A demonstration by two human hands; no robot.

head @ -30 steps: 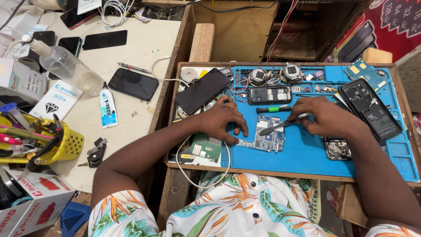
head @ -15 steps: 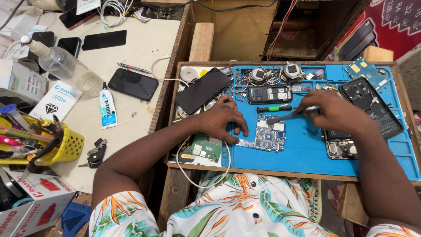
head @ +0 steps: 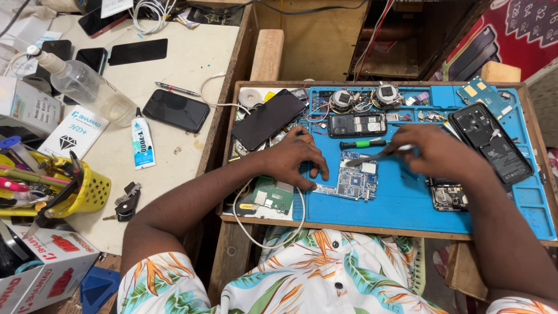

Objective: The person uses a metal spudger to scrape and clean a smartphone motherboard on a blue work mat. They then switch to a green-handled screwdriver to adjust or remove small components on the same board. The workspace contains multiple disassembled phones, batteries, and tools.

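I find open blue mat [head: 401,203] below the circuit board [head: 356,179]; the screwdriver [head: 361,143] and opened phone [head: 493,142] block the upper routes.

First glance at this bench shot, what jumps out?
The blue work mat in the wooden tray, with a bare circuit board at its middle. The left hand rests its fingers at the board's left edge, while the right hand holds a thin tool over it. On the table to the left stand out a yellow tool basket and a clear bottle.
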